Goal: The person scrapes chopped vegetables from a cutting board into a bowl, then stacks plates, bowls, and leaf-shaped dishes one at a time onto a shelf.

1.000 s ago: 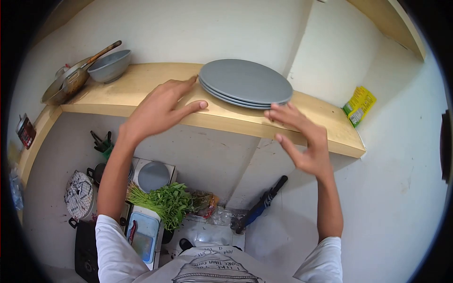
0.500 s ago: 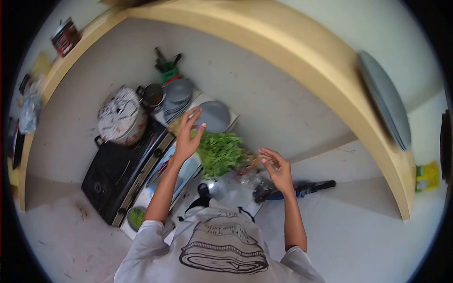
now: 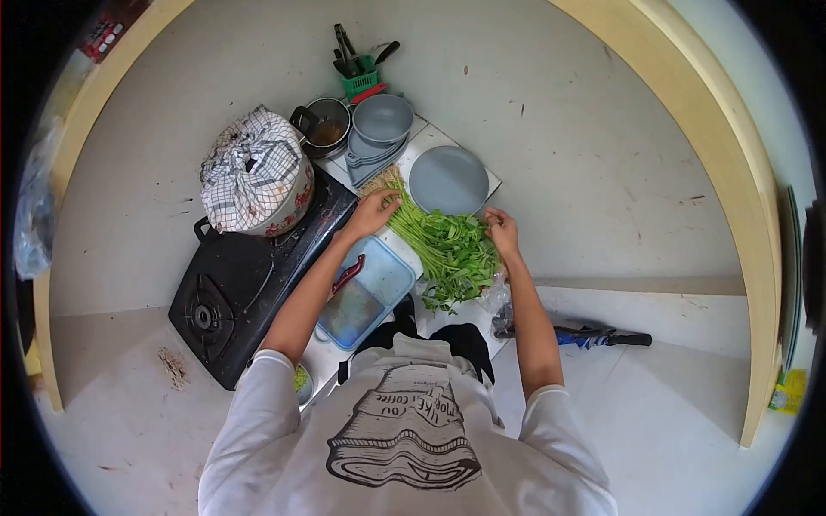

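Observation:
A bunch of leafy green stalks (image 3: 456,258) lies on the white counter, its pale root ends pointing up and left and its leaves spread to the lower right. My left hand (image 3: 375,212) is at the stems near the root end, fingers loosely bent and apart. At the leaves' right edge, my right hand (image 3: 502,234) is loosely curved, and I cannot make out anything held in it. Just below my left hand sits a blue plastic container (image 3: 379,297), with a red-handled tool (image 3: 348,276) resting on its edge.
Behind the greens lie a grey plate (image 3: 448,180) and stacked grey dishes (image 3: 383,119). Left is a black gas stove (image 3: 232,301) bearing a cloth-covered pot (image 3: 254,176). A dark pan (image 3: 327,126) and a green utensil basket (image 3: 360,82) stand behind. An umbrella (image 3: 594,334) lies right.
Both hands came down from raised, spread positions to the two sides of the greens. My view tilted downward, so the counter and stove show more fully.

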Tool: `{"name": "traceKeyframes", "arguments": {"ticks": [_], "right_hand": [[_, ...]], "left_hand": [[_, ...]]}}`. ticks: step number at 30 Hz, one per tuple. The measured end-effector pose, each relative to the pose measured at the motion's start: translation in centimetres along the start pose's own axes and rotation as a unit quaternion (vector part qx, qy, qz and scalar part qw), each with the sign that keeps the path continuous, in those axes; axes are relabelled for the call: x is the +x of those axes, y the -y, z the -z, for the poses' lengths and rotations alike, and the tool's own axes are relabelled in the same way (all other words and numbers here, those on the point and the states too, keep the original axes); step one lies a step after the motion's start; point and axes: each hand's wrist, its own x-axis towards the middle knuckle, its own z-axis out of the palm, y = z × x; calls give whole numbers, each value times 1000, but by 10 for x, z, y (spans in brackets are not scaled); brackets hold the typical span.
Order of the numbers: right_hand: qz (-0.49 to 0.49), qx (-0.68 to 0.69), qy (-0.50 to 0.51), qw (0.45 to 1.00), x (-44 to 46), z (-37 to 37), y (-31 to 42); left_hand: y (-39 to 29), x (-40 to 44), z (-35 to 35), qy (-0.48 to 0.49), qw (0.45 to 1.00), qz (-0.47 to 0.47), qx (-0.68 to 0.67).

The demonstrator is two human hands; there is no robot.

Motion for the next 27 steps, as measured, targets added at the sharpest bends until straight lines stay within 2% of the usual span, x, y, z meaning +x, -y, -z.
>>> {"name": "traceKeyframes", "arguments": {"ticks": [2,3,5,6,10,13,16,17,19,22,23,25,27], "right_hand": [[9,24,-44,999,19,-7,-16],[17,37,-67,997,32,-11,-25],[27,-33,-72,996,52,-15,-44],[31,-69,-75,994,57,-16,-43],[-19,-121,-58,991,70,-22,-35],[-41,-152,-71,985,77,-30,-32],[37,-230,-115,966,82,-36,-39],[43,-238,-121,963,85,-37,-42],[25,-244,-102,964,89,-36,-38],[12,-226,-95,969,93,-33,-44],[11,-215,-97,972,95,-33,-46],[-9,-157,-115,981,99,-37,-56],[-24,-139,-138,980,99,-39,-57]], "left_hand": [[9,20,-9,23,998,24,-53],[-9,24,-3,53,993,87,-56],[44,51,-34,34,995,25,-94],[48,61,-39,24,993,-6,-113],[70,90,-58,-25,998,42,-27],[84,103,-70,-83,994,9,72],[70,111,-66,25,990,136,34],[67,114,-66,8,992,119,50],[91,124,-87,-23,993,85,80],[106,138,-104,-53,989,103,89],[108,140,-106,-35,988,132,73],[58,132,-84,4,981,190,40],[61,132,-96,-36,981,185,44]]}}
